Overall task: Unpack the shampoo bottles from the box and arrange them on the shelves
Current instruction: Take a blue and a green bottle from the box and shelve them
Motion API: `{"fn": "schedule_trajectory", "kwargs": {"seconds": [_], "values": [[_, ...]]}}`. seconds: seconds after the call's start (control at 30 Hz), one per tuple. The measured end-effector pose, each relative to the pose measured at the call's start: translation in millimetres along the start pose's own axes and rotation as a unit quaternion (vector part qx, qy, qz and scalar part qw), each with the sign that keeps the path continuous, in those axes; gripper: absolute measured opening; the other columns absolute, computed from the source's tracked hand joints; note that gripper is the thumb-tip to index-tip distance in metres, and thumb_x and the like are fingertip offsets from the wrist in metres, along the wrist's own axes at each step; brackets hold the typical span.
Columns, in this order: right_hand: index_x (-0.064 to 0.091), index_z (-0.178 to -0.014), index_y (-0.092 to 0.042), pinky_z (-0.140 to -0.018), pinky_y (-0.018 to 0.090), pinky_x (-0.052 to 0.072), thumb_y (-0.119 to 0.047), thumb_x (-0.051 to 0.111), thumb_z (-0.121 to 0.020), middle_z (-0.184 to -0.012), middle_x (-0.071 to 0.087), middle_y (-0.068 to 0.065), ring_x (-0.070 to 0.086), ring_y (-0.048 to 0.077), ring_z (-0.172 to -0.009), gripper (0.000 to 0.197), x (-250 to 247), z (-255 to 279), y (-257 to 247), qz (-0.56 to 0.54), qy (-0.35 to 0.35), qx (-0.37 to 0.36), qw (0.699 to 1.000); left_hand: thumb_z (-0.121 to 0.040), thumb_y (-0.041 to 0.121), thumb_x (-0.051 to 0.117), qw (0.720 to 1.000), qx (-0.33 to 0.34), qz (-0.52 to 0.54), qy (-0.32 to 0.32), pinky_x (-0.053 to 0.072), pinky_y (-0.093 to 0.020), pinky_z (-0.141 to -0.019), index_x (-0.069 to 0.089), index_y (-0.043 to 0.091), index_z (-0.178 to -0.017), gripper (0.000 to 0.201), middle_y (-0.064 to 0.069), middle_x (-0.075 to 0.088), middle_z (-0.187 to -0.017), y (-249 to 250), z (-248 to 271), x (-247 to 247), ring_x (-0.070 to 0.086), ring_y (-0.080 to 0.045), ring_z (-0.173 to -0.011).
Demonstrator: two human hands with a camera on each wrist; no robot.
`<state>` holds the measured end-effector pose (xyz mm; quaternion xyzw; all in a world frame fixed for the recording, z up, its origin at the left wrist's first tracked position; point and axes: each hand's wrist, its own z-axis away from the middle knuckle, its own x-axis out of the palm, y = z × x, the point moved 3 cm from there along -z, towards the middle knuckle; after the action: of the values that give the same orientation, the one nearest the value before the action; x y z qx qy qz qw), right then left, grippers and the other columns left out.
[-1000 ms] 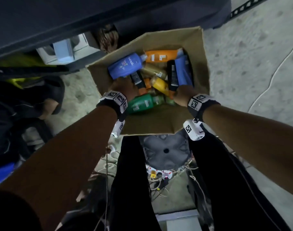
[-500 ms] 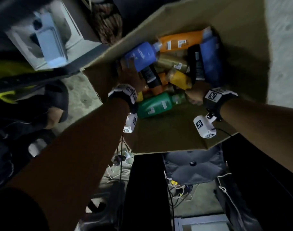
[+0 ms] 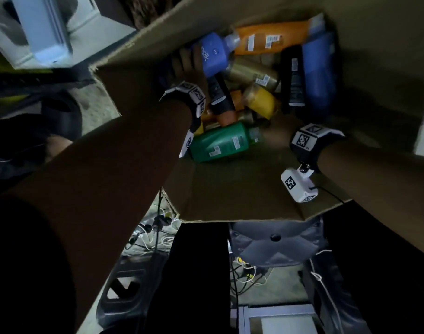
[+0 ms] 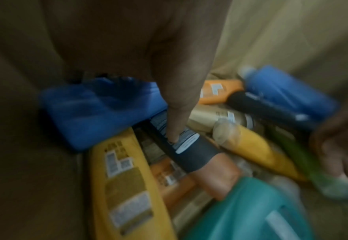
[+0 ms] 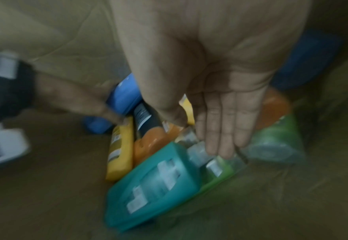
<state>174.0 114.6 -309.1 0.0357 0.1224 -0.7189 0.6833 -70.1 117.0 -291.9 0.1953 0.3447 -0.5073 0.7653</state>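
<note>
An open cardboard box (image 3: 230, 189) holds several shampoo bottles lying flat. My left hand (image 3: 186, 63) is deep in its far left corner, straddling a blue bottle (image 3: 213, 54) (image 4: 97, 110). Its straight thumb (image 4: 177, 105) touches a black bottle (image 3: 218, 92), and its fingers are hidden behind the blue one. My right hand (image 3: 277, 133) (image 5: 220, 129) has straight fingers touching the cap end of a green bottle (image 3: 220, 143) (image 5: 154, 183). A lighter green bottle (image 5: 275, 142) lies beside it. Orange (image 3: 271, 37), yellow (image 3: 264, 100) and another blue bottle (image 3: 319, 68) lie further in.
White boxes (image 3: 37, 32) stand beyond the carton at the upper left. Loose cables (image 3: 153, 235) and a grey padded seat (image 3: 276, 244) lie on the floor between my black-clad legs, below the carton's near edge.
My head has moved closer to the box. The left hand has slid further in, up to the blue bottle. The right hand stays at the green bottle's cap.
</note>
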Motion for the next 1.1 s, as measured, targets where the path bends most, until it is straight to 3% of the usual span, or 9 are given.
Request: {"fn": "schedule_trajectory", "kwargs": {"seconds": [0.1, 0.17, 0.27, 0.53, 0.67, 0.77, 0.9, 1.0, 1.1], "values": [[0.056, -0.076, -0.020, -0.054, 0.018, 0.044, -0.038, 0.056, -0.103, -0.076, 0.055, -0.002, 0.054, 0.012, -0.066, 0.033, 12.3, -0.8, -13.5, -0.007, -0.042, -0.008, 0.999, -0.109, 0.021, 0.027, 0.999, -0.008, -0.015, 0.036, 0.031, -0.050, -0.111, 0.017, 0.014, -0.161, 0.054, -0.018, 0.028, -0.161, 5.7, -7.2, -3.5, 0.034, -0.034, -0.143], [0.051, -0.074, -0.024, -0.067, 0.023, 0.056, -0.037, 0.062, -0.101, -0.082, 0.056, -0.002, 0.060, 0.015, -0.076, 0.032, 23.5, -3.3, -20.8, -0.060, -0.071, 0.013, 0.996, -0.107, 0.019, 0.032, 0.999, -0.009, -0.015, 0.045, 0.032, -0.051, -0.107, 0.025, 0.014, -0.157, 0.052, -0.019, 0.034, -0.155, 4.4, -12.3, -5.3, 0.037, -0.036, -0.139], [0.058, -0.095, -0.022, -0.095, 0.045, 0.056, -0.042, 0.063, -0.099, -0.102, 0.058, 0.000, 0.062, 0.021, -0.092, 0.022, 41.9, -11.7, -14.5, -0.099, -0.094, 0.038, 0.990, -0.104, 0.025, 0.050, 1.000, -0.004, 0.003, 0.005, 0.031, -0.050, -0.113, 0.020, 0.014, -0.159, 0.064, -0.020, 0.026, -0.161, -3.3, -12.8, 4.8, 0.035, -0.037, -0.143], [0.047, -0.146, -0.014, -0.095, 0.045, 0.056, -0.055, 0.072, -0.089, -0.142, 0.054, 0.013, 0.060, 0.031, -0.116, 0.075, 69.2, -12.5, -25.2, -0.307, -0.129, 0.143, 0.932, -0.096, 0.028, 0.070, 0.997, -0.020, 0.048, -0.055, 0.030, -0.051, -0.117, 0.015, 0.002, -0.157, 0.087, -0.023, 0.025, -0.160, -6.9, -26.5, 14.8, 0.034, -0.040, -0.146], [0.050, -0.144, -0.003, -0.057, 0.023, 0.054, -0.040, 0.073, -0.093, -0.100, 0.073, 0.018, 0.075, 0.015, -0.077, 0.067, 63.7, -14.4, -31.7, -0.387, -0.140, 0.138, 0.901, -0.088, 0.038, 0.079, 0.991, -0.005, 0.087, -0.104, 0.033, -0.048, -0.117, -0.002, -0.007, -0.158, 0.116, -0.026, 0.022, -0.161, -12.7, -32.7, 15.1, 0.033, -0.041, -0.147], [0.049, -0.148, -0.007, -0.090, 0.037, 0.055, -0.031, 0.071, -0.095, -0.144, 0.055, 0.017, 0.063, 0.030, -0.122, 0.062, 67.9, -12.0, -31.2, -0.418, -0.158, 0.133, 0.885, -0.084, 0.039, 0.081, 0.991, -0.010, 0.087, -0.105, 0.033, -0.051, -0.117, -0.001, -0.009, -0.157, 0.120, -0.029, 0.024, -0.158, -15.2, -32.9, 20.6, 0.032, -0.043, -0.146], [0.046, -0.152, -0.011, -0.084, 0.040, 0.053, -0.032, 0.067, -0.097, -0.154, 0.045, 0.012, 0.053, 0.039, -0.132, 0.063, 68.3, -14.4, -33.0, -0.444, -0.131, 0.132, 0.876, -0.084, 0.039, 0.080, 0.987, -0.037, 0.116, -0.109, 0.030, -0.052, -0.119, 0.000, -0.008, -0.158, 0.119, -0.031, 0.020, -0.161, -10.7, -23.7, 21.5, 0.027, -0.046, -0.149], [0.047, -0.151, -0.009, -0.110, 0.045, 0.045, -0.033, 0.063, -0.100, -0.156, 0.044, 0.014, 0.047, 0.036, -0.140, 0.059, 67.6, -20.7, -25.9, -0.480, -0.072, 0.129, 0.865, -0.082, 0.044, 0.083, 0.984, -0.042, 0.125, -0.124, 0.030, -0.050, -0.120, 0.002, -0.008, -0.157, 0.122, -0.027, 0.022, -0.162, -10.0, -14.0, 15.1, 0.028, -0.042, -0.150], [0.047, -0.149, -0.008, -0.098, 0.034, 0.050, -0.044, 0.063, -0.098, -0.149, 0.052, 0.012, 0.054, 0.030, -0.134, 0.064, 64.0, -25.6, -11.7, -0.479, 0.043, 0.147, 0.864, -0.082, 0.046, 0.083, 0.976, -0.050, 0.144, -0.155, 0.030, -0.052, -0.120, -0.001, -0.001, -0.159, 0.123, -0.022, 0.019, -0.165, -9.6, -5.0, 16.5, 0.026, -0.040, -0.151]]}}
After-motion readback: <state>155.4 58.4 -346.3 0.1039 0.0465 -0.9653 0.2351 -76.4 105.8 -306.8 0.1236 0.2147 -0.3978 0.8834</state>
